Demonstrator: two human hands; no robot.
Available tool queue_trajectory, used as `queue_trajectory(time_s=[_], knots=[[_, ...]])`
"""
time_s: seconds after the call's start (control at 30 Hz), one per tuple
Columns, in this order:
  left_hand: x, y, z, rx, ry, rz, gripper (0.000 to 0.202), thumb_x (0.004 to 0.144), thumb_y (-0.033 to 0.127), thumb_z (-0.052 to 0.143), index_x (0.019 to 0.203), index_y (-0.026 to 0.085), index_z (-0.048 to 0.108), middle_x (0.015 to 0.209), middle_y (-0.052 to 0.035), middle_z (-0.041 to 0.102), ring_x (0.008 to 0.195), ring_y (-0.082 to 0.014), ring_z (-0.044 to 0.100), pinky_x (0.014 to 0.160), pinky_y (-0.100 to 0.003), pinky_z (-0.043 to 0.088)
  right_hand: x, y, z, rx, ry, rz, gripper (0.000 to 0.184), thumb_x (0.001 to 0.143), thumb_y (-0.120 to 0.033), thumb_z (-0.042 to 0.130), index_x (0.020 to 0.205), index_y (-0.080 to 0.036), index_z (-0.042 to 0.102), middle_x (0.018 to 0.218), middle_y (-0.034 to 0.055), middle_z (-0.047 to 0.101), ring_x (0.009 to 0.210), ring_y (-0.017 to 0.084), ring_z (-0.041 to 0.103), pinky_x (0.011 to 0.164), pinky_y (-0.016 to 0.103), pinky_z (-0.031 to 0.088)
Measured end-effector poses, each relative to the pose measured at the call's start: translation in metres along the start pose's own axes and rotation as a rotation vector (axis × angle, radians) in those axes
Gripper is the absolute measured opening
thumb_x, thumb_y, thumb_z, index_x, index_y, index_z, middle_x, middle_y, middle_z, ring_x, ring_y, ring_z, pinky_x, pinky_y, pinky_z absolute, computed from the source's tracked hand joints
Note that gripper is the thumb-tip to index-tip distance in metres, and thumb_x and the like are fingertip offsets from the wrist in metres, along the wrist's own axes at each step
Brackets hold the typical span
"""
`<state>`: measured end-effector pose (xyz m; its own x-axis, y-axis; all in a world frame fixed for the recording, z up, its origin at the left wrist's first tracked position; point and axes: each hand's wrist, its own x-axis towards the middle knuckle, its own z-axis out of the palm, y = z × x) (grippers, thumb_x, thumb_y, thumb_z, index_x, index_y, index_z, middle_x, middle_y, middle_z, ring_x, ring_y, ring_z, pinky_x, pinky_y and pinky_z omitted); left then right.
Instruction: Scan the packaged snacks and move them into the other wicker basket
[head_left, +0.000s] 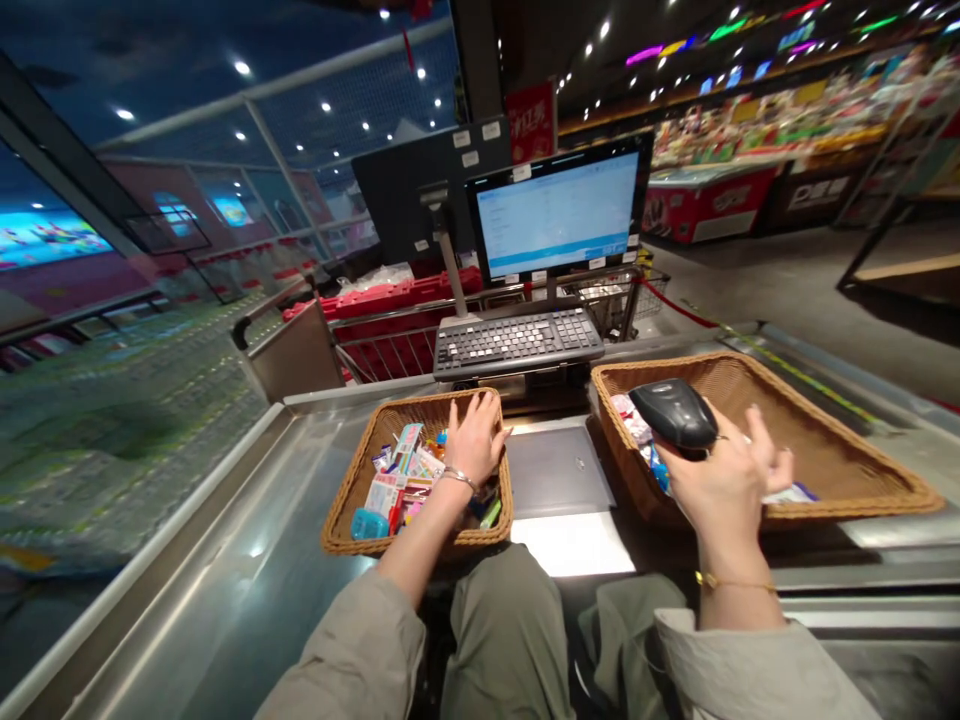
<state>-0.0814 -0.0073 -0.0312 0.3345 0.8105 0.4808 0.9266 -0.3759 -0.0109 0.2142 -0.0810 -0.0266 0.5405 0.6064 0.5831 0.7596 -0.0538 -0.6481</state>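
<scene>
My left hand (478,440) is over the smaller wicker basket (341,500) on the left, its fingers apart near the far right rim, with nothing visible in them. Several small packaged goods (409,475) fill that basket, among them a blue plastic item (369,523) in the near left corner. In my right hand (724,475) is a black barcode scanner (675,412), held above the larger wicker basket (847,450); some of my fingers stick out loosely. Under the scanner, a few wrapped items (634,425) show at that basket's left end, partly hidden by my hand.
Between the baskets lies a flat grey panel (562,468) set into the metal counter (277,545). Behind it stand a black keyboard (517,340) and a lit monitor (559,215). A metal cart (382,340) with red contents is beyond the counter's far edge.
</scene>
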Motion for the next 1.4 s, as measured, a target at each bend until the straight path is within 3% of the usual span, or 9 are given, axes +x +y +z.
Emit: queue_trajectory(time_s=[0.23, 0.33, 0.47, 0.67, 0.83, 1.0, 1.2, 1.4], knots=[[-0.023, -0.066, -0.017, 0.138, -0.236, -0.312, 0.056, 0.1, 0.034, 0.05, 0.154, 0.018, 0.044, 0.16, -0.0134, 0.044, 0.151, -0.0293, 0.038, 0.127, -0.055, 0.022, -0.006, -0.015, 0.002, -0.006, -0.016, -0.058, 0.053, 0.084, -0.057, 0.055, 0.122, -0.022, 0.067, 0.129, 0.0157, 0.07, 0.147, 0.04, 0.038, 0.115, 0.068, 0.018], [-0.036, -0.087, -0.025, 0.223, -0.319, -0.453, 0.06, 0.1, 0.037, 0.05, 0.154, 0.012, 0.043, 0.161, -0.0169, 0.043, 0.151, -0.032, 0.037, 0.125, -0.053, 0.025, -0.008, -0.017, 0.002, -0.003, -0.026, -0.069, 0.055, 0.084, -0.057, 0.056, 0.124, -0.022, 0.066, 0.132, 0.016, 0.069, 0.147, 0.041, 0.037, 0.115, 0.069, 0.018], [-0.048, -0.1, -0.03, 0.303, -0.426, -0.591, 0.058, 0.099, 0.04, 0.051, 0.146, 0.006, 0.049, 0.152, -0.0242, 0.052, 0.145, -0.0333, 0.046, 0.119, -0.045, 0.035, -0.009, -0.017, 0.005, 0.001, -0.05, -0.087, 0.053, 0.084, -0.056, 0.057, 0.124, -0.022, 0.066, 0.132, 0.0168, 0.068, 0.147, 0.043, 0.037, 0.114, 0.073, 0.017], [-0.05, -0.101, -0.027, 0.276, -0.558, -0.754, 0.052, 0.097, 0.044, 0.053, 0.129, 0.004, 0.061, 0.12, -0.0264, 0.072, 0.113, -0.0336, 0.071, 0.092, -0.04, 0.055, -0.012, -0.021, 0.007, 0.014, -0.033, -0.101, 0.053, 0.084, -0.059, 0.057, 0.121, -0.023, 0.068, 0.131, 0.0157, 0.069, 0.145, 0.042, 0.041, 0.115, 0.072, 0.02], [-0.05, -0.104, -0.026, 0.255, -0.625, -0.808, 0.047, 0.096, 0.048, 0.054, 0.115, 0.009, 0.072, 0.119, -0.0263, 0.073, 0.112, -0.0343, 0.072, 0.089, -0.04, 0.057, -0.012, -0.024, 0.005, 0.003, -0.036, -0.103, 0.053, 0.084, -0.059, 0.057, 0.12, -0.022, 0.069, 0.129, 0.0162, 0.07, 0.145, 0.042, 0.042, 0.116, 0.071, 0.021], [-0.047, -0.107, -0.026, 0.233, -0.656, -0.831, 0.049, 0.095, 0.05, 0.056, 0.117, 0.009, 0.073, 0.12, -0.0265, 0.073, 0.112, -0.0353, 0.072, 0.089, -0.041, 0.057, -0.012, -0.023, 0.006, 0.018, -0.045, -0.112, 0.056, 0.084, -0.061, 0.055, 0.121, -0.022, 0.068, 0.127, 0.0159, 0.07, 0.144, 0.042, 0.042, 0.116, 0.07, 0.02], [-0.045, -0.108, -0.021, 0.18, -0.637, -0.725, 0.041, 0.093, 0.045, 0.062, 0.127, 0.023, 0.069, 0.125, -0.0159, 0.074, 0.11, -0.0287, 0.073, 0.089, -0.034, 0.056, -0.012, -0.023, 0.006, 0.049, -0.051, -0.085, 0.059, 0.083, -0.06, 0.056, 0.124, -0.02, 0.067, 0.127, 0.0177, 0.07, 0.143, 0.042, 0.044, 0.115, 0.072, 0.019], [-0.043, -0.11, -0.018, 0.163, -0.608, -0.636, 0.046, 0.09, 0.039, 0.069, 0.135, 0.03, 0.064, 0.125, -0.0116, 0.075, 0.116, -0.0282, 0.071, 0.092, -0.033, 0.054, -0.013, -0.023, 0.007, 0.033, -0.066, -0.09, 0.055, 0.084, -0.059, 0.056, 0.123, -0.021, 0.067, 0.13, 0.0163, 0.069, 0.143, 0.04, 0.044, 0.115, 0.072, 0.019]])
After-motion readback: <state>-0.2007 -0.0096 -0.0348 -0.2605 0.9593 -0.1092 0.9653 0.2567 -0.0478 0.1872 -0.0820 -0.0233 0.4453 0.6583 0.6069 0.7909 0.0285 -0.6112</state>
